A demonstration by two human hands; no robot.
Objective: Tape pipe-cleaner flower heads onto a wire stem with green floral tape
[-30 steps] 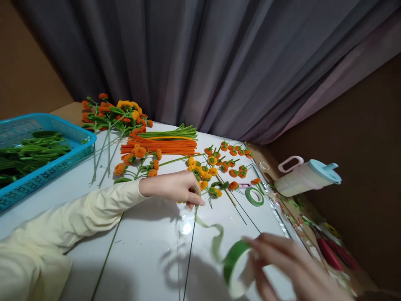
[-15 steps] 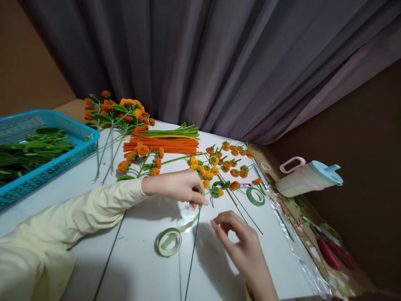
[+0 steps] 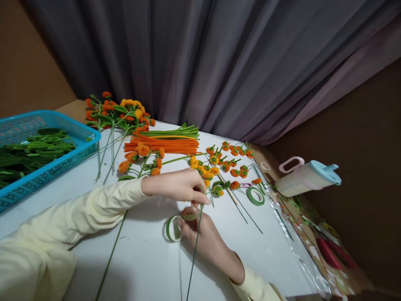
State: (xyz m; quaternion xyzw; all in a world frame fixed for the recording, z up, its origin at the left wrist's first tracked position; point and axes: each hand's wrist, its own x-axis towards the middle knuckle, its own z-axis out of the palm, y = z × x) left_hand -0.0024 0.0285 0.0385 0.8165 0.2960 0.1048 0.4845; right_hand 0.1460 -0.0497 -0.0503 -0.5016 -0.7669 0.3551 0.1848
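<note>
My left hand [image 3: 186,187] is closed in a pinch on the top of a thin dark green wire stem [image 3: 194,253], which slants down toward the front edge of the picture. Green floral tape runs from that pinch to a roll of green floral tape [image 3: 169,229]. Behind the wire, my right hand [image 3: 203,234] is closed on the roll, its thumb at the roll's rim. What lies inside the left fingertips is mostly hidden. Just beyond that hand are yellow pompom flowers [image 3: 205,172], and an orange flower spray [image 3: 143,151] lies to its left.
A blue basket [image 3: 90,144] of green leaves stands at left. Behind lie finished flower stems [image 3: 112,110] and orange pipe cleaners [image 3: 163,146]. To the right are another tape roll [image 3: 255,196], a tumbler [image 3: 305,179], clear plastic film [image 3: 300,255] and red-handled scissors [image 3: 328,253].
My right hand has moved left and closed on the tape roll, which has shifted up and to the right. The left hand keeps its pinch almost unmoved.
</note>
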